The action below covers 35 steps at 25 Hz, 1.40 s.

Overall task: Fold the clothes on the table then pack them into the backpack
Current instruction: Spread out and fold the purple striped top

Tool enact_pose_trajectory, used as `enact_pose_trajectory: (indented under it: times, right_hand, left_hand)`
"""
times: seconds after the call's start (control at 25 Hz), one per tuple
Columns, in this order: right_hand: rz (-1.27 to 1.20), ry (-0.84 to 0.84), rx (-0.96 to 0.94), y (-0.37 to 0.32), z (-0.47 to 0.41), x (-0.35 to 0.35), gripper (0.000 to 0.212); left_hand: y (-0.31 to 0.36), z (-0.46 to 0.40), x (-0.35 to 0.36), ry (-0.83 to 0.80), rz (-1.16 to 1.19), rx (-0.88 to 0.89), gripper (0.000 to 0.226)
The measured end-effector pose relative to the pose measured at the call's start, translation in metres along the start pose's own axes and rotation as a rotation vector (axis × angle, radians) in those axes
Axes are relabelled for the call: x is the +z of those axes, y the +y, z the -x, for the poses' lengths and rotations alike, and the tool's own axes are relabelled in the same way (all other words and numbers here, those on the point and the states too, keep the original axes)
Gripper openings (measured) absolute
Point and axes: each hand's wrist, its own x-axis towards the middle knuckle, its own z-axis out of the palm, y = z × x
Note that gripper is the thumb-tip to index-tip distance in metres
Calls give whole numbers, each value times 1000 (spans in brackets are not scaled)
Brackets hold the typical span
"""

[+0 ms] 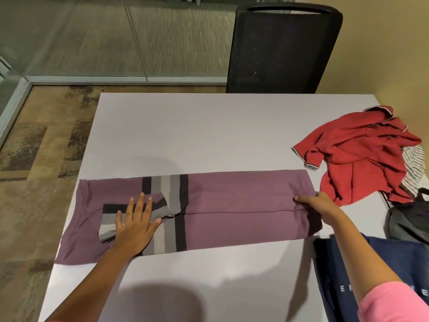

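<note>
Left hand (134, 225) pressing flat on purple shirt (232, 205), right hand (318, 203) pinching its hem

The striped garment (415, 163) and backpack (408, 221) are cut off by the right edge.

A single head-worn camera looks forward and steeply down onto the white table (209, 135) from its near edge, close above it. Beyond the table's far edge it takes in a black mesh chair (281, 49) and a glass wall (92, 36).
</note>
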Motion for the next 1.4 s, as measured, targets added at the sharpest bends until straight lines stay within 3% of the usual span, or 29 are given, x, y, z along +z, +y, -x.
enact_pose_trajectory:
  times: [0.36, 0.52, 0.6, 0.72, 0.96, 1.24, 1.32, 1.4]
  right_hand:
    - [43, -268, -178, -50, 51, 3, 37]
    - [47, -263, -373, -80, 102, 78, 44]
    - [180, -236, -485, -85, 120, 124, 53]
    - [330, -275, -579, -84, 144, 200, 47]
    - [531, -353, -557, -55, 149, 299, 51]
    - [306, -186, -666, -49, 149, 307, 18]
    - [299, -223, -704, -48, 151, 309, 11]
    - [321, -294, -734, -49, 154, 309, 19]
  left_hand:
    - [5, 6, -10, -83, -51, -27, 73]
    - [6, 6, -10, -87, -41, -30, 74]
    - [5, 7, -10, -88, -44, -25, 73]
    - [6, 7, -12, -99, -38, -18, 74]
    - [7, 7, -15, -96, -10, -15, 76]
    - [5, 5, -14, -113, 4, -26, 76]
    - [5, 5, -13, -117, 5, -21, 75]
    - [3, 6, -10, -120, 4, -7, 73]
